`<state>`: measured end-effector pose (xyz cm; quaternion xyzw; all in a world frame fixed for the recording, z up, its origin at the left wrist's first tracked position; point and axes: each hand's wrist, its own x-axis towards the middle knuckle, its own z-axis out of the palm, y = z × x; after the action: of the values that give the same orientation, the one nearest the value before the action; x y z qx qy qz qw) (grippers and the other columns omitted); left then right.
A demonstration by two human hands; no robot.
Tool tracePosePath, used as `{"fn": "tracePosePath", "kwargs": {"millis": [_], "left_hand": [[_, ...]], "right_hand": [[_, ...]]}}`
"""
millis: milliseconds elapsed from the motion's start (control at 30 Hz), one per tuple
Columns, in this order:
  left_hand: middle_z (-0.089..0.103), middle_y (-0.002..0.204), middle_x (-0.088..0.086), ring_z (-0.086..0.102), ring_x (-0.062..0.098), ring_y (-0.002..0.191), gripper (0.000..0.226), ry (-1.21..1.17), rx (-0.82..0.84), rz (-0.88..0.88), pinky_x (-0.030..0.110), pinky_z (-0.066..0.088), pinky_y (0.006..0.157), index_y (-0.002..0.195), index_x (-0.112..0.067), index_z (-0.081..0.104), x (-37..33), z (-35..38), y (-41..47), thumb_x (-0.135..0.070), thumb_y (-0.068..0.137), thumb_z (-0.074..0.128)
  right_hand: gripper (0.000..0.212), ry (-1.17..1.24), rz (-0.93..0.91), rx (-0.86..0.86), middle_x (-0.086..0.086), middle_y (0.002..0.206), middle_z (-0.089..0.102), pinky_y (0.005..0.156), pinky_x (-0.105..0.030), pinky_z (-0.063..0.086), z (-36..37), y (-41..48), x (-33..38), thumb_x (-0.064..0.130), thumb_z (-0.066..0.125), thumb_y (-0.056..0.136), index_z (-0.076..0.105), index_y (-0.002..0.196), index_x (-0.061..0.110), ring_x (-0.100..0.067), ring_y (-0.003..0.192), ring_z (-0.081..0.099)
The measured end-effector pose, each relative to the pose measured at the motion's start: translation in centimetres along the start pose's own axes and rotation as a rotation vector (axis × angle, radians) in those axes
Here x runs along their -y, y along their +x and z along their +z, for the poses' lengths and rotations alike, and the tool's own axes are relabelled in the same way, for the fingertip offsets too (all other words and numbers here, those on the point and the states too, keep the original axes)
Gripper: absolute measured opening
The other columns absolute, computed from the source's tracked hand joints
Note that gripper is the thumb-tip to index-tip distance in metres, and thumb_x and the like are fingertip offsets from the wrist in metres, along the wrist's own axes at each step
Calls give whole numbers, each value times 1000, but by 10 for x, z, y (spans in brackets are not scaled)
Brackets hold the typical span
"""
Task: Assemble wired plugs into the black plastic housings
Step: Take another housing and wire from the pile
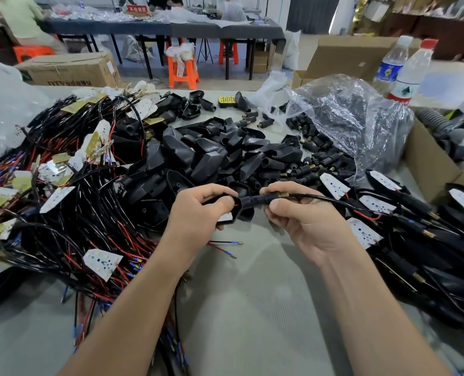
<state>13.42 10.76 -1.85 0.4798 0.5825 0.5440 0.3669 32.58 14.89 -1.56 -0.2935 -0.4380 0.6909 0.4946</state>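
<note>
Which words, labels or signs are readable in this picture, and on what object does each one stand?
"不合格区", somewhat blurred: red sign at the back.
"DTY", then unreadable characters: cardboard box at left.
Labels on the two water bottles: too blurred to read.

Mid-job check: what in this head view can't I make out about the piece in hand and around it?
- Head view: how deep the plug sits in the housing; the right hand and left hand partly cover the joint.
- Head view: the housing's inside, hidden by the left hand.
- Head view: red sign wording, blurred and small.
- Head view: finished pile, cut off by the right edge.
</note>
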Motion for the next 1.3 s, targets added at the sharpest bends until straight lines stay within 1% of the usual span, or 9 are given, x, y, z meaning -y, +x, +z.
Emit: {"fn": "tracePosePath", "kwargs": {"millis": [200,367,533,667,800,933,1067,1200,1300], "left_hand": [[72,69,-9,66,3,64,11,-12,34,43,20,54,57,82,-31,81,-4,3,-7,-24,78,74],[74,70,-3,68,12,63,12,103,-6,70,36,62,65,81,-34,81,-3,1,-7,-28,72,76],[71,71,-7,65,6,68,12,-110,94,-52,26,54,59,84,-27,83,-3,3,-6,-26,74,76],[70,68,-5,62,12,67,13,16,70,-50,50,59,74,85,-32,83,0,3,-5,-31,72,77],[72,71,-9,64,6,69,13,-28,57,-50,33,57,68,84,-33,82,-2,9,-9,-30,73,75],[80,91,3,74,20,86,18,-122,141,-185,27,60,70,93,-28,83,-2,5,-8,-25,82,70],[75,112,21,65,29,84,39,-301,196,-295,30,56,70,105,-22,83,-2,2,-7,-34,75,59],[77,111,17,70,36,95,43,-361,166,-281,50,56,92,106,-18,82,2,3,-8,-30,75,56],[79,102,17,76,35,94,40,-293,103,-221,50,58,90,99,-16,83,0,7,-9,-24,70,56]], "right_hand": [[26,-100,-9,8,-12,86,75,69,-26,58,-8,-4,6,2,77,63,81,87,12,-22,71,71],[28,-124,35,35,-15,79,69,63,-26,51,-11,-6,5,3,77,65,77,94,3,-23,66,68],[25,11,23,10,-14,87,75,67,-26,60,-10,-6,5,1,76,64,81,87,8,-24,74,74],[24,-90,33,7,-15,84,73,62,-26,55,-9,-7,4,3,78,65,78,89,5,-24,67,70],[21,3,85,10,-14,88,77,70,-28,62,-3,-6,0,2,76,64,81,82,11,-24,76,74],[20,-81,29,-39,-14,88,76,77,-31,62,5,-8,-5,2,78,65,81,82,13,-23,78,72],[23,-143,-16,-127,-17,86,74,74,-33,63,12,-7,-9,-17,66,84,73,90,5,-22,78,72],[21,-110,17,-129,-18,83,73,67,-29,61,22,-11,-13,-20,62,86,68,91,-1,-23,74,72],[22,-77,19,-124,-15,79,72,70,-32,62,25,-14,-14,-20,59,87,67,91,0,-22,72,72]]}}
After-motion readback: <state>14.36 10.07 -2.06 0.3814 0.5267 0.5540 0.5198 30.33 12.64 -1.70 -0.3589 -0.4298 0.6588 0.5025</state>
